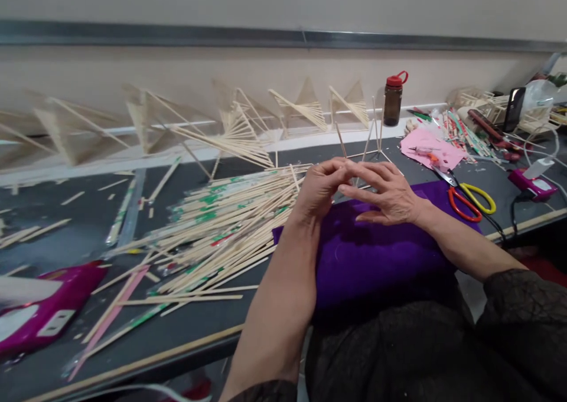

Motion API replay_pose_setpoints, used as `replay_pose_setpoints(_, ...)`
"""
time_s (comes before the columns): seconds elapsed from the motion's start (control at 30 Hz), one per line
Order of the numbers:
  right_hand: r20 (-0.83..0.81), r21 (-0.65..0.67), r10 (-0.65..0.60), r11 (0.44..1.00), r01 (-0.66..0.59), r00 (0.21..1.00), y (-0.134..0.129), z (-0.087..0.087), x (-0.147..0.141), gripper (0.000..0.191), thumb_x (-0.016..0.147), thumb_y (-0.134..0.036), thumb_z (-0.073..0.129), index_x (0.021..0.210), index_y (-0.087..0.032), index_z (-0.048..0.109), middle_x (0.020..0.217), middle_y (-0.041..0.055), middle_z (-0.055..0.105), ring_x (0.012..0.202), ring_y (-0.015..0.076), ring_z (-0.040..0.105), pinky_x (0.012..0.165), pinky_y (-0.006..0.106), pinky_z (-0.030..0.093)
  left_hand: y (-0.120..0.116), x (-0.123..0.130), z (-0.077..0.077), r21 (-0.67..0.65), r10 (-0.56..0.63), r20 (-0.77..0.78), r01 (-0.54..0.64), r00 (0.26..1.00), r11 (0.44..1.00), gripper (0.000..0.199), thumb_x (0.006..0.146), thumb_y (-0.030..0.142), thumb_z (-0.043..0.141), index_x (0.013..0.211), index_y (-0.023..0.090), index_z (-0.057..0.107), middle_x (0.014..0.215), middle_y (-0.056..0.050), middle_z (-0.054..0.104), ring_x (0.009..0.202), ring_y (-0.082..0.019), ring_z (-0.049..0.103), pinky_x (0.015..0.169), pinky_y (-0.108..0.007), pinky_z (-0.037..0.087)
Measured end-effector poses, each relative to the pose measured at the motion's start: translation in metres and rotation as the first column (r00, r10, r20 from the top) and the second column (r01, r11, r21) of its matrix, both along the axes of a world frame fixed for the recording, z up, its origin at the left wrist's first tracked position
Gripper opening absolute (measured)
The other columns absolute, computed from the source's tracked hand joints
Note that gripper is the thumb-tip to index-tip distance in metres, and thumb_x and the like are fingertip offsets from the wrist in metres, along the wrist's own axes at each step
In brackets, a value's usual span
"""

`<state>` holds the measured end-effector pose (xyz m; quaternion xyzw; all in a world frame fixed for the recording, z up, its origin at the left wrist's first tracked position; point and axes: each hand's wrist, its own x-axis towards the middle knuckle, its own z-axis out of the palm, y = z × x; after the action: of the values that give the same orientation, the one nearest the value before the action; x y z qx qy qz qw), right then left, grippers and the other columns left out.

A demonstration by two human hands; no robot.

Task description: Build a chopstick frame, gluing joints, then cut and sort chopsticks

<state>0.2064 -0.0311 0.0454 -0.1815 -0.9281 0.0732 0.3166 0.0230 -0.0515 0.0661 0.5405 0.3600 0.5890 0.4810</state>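
My left hand (319,190) is bent inward with its fingers curled together at a thin stick frame (379,124); what it pinches is hidden behind the fingers. My right hand (383,192) meets it fingertip to fingertip, its lower fingers spread and nothing visible in its palm. Sticks of the frame rise just beyond both hands. Under them lies a purple cloth (372,260). A large pile of thin wooden sticks (239,219), some in plastic wrapping, spreads left of my left forearm.
Twisted stick models (305,110) line the wall. A brown bottle (393,101), pink paper (427,145) and scissors (465,201) with red and yellow handles lie back right. Magenta devices sit at the left (57,304) and right (531,185).
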Motion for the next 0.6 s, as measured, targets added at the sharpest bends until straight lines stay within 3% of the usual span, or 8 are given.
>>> replay_pose_setpoints(0.17,-0.050,-0.068,0.006,0.998,-0.010,0.999,-0.006,0.003,-0.001,0.055,0.077,-0.066,0.066,0.128,-0.045,0.062,0.152,-0.0038,0.048,0.147,0.0340,0.028,0.116,0.061,0.025,0.004,-0.003,-0.003,-0.089,-0.022,0.101,0.031,0.995,0.996,0.040,0.056,0.047,0.089,0.064,0.018,0.064,0.058,0.003,0.060,0.050,-0.007,0.050,0.045,-0.019,0.035)
replay_pose_setpoints(0.27,-0.255,-0.191,-0.062,0.982,0.012,0.965,-0.010,0.011,0.004,0.067,0.074,-0.070,0.065,0.134,-0.041,0.058,0.156,-0.0010,0.041,0.148,0.0359,0.024,0.114,0.061,0.030,0.006,-0.012,-0.001,-0.053,0.092,0.278,-0.080,0.956,0.995,0.033,0.064,0.047,0.085,0.069,0.021,0.065,0.076,0.002,0.069,0.059,-0.007,0.057,0.046,-0.017,0.038)
replay_pose_setpoints(0.33,-0.437,-0.312,-0.124,0.950,-0.021,0.891,-0.009,0.017,0.010,0.075,0.075,-0.073,0.062,0.142,-0.040,0.049,0.158,-0.0003,0.035,0.148,0.0356,0.023,0.110,0.059,0.037,0.007,-0.024,0.002,-0.033,0.152,0.373,-0.151,0.915,0.988,0.028,0.069,0.047,0.082,0.070,0.024,0.067,0.088,0.002,0.073,0.063,-0.007,0.059,0.046,-0.016,0.038)
replay_pose_setpoints(0.43,-0.671,-0.468,-0.231,0.869,-0.160,0.705,0.002,0.027,0.020,0.077,0.080,-0.078,0.049,0.148,-0.044,0.037,0.159,-0.0015,0.033,0.146,0.0324,0.029,0.103,0.052,0.046,0.008,-0.043,0.006,-0.010,0.178,0.427,-0.192,0.887,0.981,0.025,0.074,0.049,0.078,0.070,0.027,0.069,0.092,0.002,0.074,0.063,-0.007,0.058,0.046,-0.017,0.037)
replay_pose_setpoints(0.53,-0.791,-0.551,-0.334,0.753,-0.360,0.512,0.015,0.034,0.029,0.079,0.081,-0.083,0.036,0.147,-0.040,0.037,0.156,0.0012,0.037,0.140,0.0304,0.039,0.098,0.049,0.051,0.009,-0.047,0.008,0.008,0.155,0.431,-0.176,0.889,0.984,0.026,0.079,0.050,0.074,0.068,0.027,0.068,0.080,0.002,0.072,0.059,-0.008,0.056,0.043,-0.018,0.035)
replay_pose_setpoints(0.6,-0.810,-0.576,-0.384,0.660,-0.482,0.442,0.020,0.035,0.031,0.083,0.081,-0.084,0.030,0.147,-0.035,0.039,0.157,0.0038,0.037,0.137,0.0303,0.043,0.100,0.050,0.050,0.008,-0.040,0.008,-0.003,0.110,0.423,-0.120,0.899,0.993,0.028,0.081,0.048,0.072,0.065,0.026,0.066,0.068,0.002,0.068,0.054,-0.007,0.054,0.042,-0.018,0.034)
